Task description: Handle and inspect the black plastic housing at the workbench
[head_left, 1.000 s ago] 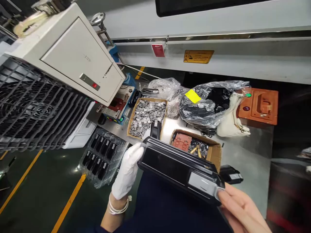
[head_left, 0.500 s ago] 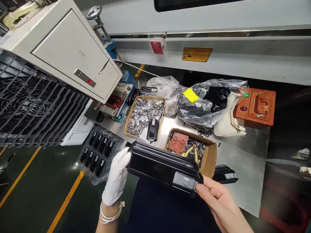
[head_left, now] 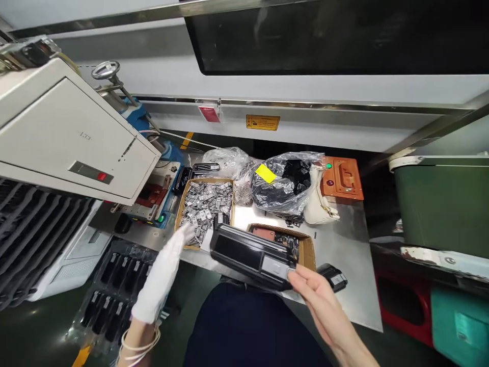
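My right hand [head_left: 311, 290] is bare and pinches the right end of a long black plastic casing [head_left: 237, 250] with a silver-grey plate near that end. The casing is held up in front of me, slightly tilted, over the table's front edge. My left hand [head_left: 164, 270], in a white glove, is off the casing, its fingers stretched toward a cardboard box of small metal clips [head_left: 206, 201]. Its fingertips are somewhat blurred. Behind the casing, a second cardboard box [head_left: 307, 252] with a reddish-brown block and dark small parts is partly hidden.
A grey machine cabinet [head_left: 87, 137] stands left, beside a press with a handwheel [head_left: 106, 70]. A tray of black casings [head_left: 114, 285] lies lower left. Bagged black parts [head_left: 275, 188], a white pouch [head_left: 319, 204], an orange-brown box [head_left: 344, 178] and another black casing [head_left: 332, 277] rest on the metal table [head_left: 351, 244].
My left hand has let go of the casing's left end and moved left toward the metal clips. My right hand still holds the casing. The view has shifted, showing more on the right.
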Available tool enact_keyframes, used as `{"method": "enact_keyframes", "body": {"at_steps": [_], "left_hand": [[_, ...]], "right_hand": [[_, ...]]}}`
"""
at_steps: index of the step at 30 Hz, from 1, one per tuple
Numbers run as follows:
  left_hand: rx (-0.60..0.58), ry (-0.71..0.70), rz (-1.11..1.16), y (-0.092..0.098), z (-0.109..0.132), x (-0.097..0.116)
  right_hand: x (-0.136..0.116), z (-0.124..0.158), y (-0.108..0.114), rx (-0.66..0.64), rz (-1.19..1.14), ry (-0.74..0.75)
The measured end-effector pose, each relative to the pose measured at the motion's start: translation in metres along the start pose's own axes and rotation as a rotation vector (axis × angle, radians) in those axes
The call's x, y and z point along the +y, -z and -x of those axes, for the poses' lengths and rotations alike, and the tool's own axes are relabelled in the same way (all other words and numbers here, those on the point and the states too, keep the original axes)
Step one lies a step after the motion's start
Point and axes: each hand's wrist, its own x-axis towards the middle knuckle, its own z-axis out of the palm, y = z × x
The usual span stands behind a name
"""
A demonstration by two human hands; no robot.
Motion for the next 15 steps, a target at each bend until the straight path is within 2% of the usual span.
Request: {"method": "enact_keyframes", "body": {"at_steps": [2,4,7,9,11,15], "left_hand": [[0.078,-0.018,-0.113,0.010,-0.017,0.024],[0.074,-0.202,-0.356,0.015,-0.026,0.043],[-0.133,-0.685,-0.758,0.000,-0.032,0.059],[-0.304,-0.910,-0.888,-0.022,-0.038,0.062],[-0.419,-0.985,-0.936,-0.045,-0.049,0.061],[-0.459,-1.035,-0.961,-0.074,-0.080,0.055]], "right_hand": [[-0.001,-0.008,0.003,0.042,0.030,-0.008],[0.000,-0.016,0.002,0.120,0.085,0.027],[0.004,-0.026,-0.006,0.220,0.219,0.123],[0.006,-0.033,-0.014,0.241,0.300,0.147],[0.005,-0.039,-0.021,0.248,0.336,0.136],[0.002,-0.052,-0.030,0.344,0.384,0.181]]}}
